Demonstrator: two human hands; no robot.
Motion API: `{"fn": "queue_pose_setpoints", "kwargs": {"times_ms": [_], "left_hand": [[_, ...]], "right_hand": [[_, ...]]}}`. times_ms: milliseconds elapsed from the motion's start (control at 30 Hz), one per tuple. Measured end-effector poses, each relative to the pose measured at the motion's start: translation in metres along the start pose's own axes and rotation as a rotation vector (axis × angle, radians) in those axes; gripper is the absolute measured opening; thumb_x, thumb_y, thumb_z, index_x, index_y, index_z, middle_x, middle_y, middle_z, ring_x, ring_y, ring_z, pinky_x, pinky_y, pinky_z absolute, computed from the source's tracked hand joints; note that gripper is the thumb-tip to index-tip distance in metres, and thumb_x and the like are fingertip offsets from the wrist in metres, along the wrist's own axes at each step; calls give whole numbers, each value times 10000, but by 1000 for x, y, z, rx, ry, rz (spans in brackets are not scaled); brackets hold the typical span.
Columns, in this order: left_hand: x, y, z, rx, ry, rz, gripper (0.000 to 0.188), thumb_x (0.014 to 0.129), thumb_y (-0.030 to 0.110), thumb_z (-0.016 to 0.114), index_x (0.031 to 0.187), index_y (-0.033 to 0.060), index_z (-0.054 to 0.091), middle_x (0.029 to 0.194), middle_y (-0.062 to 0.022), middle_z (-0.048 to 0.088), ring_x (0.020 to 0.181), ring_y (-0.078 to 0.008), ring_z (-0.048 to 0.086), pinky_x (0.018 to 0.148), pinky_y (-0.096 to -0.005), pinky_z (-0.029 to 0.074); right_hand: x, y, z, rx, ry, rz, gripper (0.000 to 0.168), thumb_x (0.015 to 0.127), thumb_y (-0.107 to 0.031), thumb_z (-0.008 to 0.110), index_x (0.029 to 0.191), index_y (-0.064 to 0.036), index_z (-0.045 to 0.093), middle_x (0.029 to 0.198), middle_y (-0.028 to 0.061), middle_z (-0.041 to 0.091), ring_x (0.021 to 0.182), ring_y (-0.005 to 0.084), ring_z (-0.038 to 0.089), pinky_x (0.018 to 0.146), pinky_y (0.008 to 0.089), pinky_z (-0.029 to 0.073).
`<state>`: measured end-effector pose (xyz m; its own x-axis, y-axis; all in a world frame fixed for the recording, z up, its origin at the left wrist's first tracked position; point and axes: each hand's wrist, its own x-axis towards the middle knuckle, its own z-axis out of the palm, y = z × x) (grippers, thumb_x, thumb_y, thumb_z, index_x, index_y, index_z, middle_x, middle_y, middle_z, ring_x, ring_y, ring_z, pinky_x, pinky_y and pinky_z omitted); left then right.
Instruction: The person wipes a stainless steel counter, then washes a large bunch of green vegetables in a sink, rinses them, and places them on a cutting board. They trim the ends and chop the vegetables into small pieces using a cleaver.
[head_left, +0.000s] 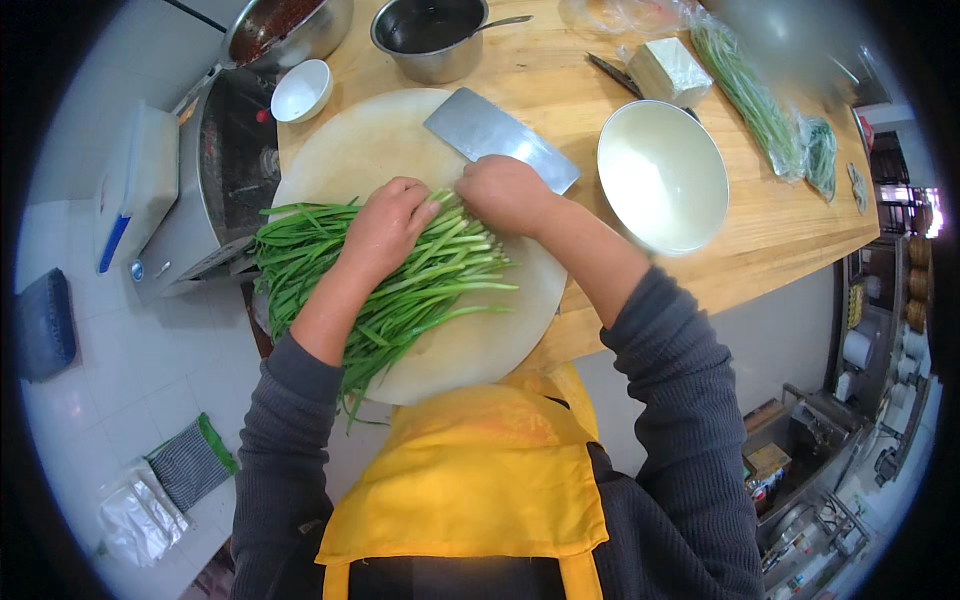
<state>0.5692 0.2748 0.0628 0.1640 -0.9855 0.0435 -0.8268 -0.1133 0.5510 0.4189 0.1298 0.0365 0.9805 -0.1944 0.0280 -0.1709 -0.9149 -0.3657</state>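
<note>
A loose pile of garlic chives (442, 262) lies across a round pale cutting board (367, 142), leaves to the left and pale stem ends to the right. My left hand (390, 225) is over the upper part of the pile, its thumb and fingers closed on stems. Curled at the upper stem ends, my right hand (502, 193) pinches them; its fingertips are mostly hidden. Just beyond the right hand, a cleaver blade (499, 135) rests flat on the board, its handle not visible.
A white bowl (663, 176) stands right of the board. Behind are a small white bowl (302, 90), a steel pot (431, 45) with a spoon, and a metal basin (289, 34). Farther right lie a wrapped white block (670, 71), a dark knife (613, 75) and bagged greens (750, 101).
</note>
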Motion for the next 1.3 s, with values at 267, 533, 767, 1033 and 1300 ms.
{"fn": "queue_pose_setpoints", "kwargs": {"times_ms": [267,533,767,1033,1300], "left_hand": [[-27,24,-14,286,-54,-1,816,787,467,680,1349,-53,396,1364,-253,436,1280,-395,403,1061,-529,297],[-40,49,-1,538,-241,-30,1146,576,494,821,1442,-5,259,1460,-218,310,1355,-369,309,1099,-566,227],[-41,40,-3,454,-178,-25,1106,581,405,835,1442,15,259,1428,-164,371,1333,-314,352,1083,-549,285],[-44,44,-5,537,-135,-31,1051,603,444,805,1430,33,304,1433,-185,349,1345,-332,324,1095,-543,263],[-63,137,-9,-1711,-767,-727,482,970,409,495,1223,0,518,1047,-144,653,983,-280,630,902,-389,484]], "right_hand": [[-59,-7,-21,46,221,119,127,751,-163,657,844,-77,671,873,77,604,897,275,568,790,381,482],[-77,-20,-20,-339,146,157,54,784,-84,545,773,-81,598,797,78,567,828,243,573,719,352,481],[-152,-19,-69,-363,-1,401,22,763,-62,563,741,-64,565,718,111,605,683,285,612,607,392,490],[-227,-63,-180,-195,277,635,102,721,-22,644,758,-18,548,666,108,590,620,272,595,582,369,478],[-189,-134,-173,217,608,271,138,692,32,653,791,-46,599,701,70,587,608,198,599,560,298,477]]}}
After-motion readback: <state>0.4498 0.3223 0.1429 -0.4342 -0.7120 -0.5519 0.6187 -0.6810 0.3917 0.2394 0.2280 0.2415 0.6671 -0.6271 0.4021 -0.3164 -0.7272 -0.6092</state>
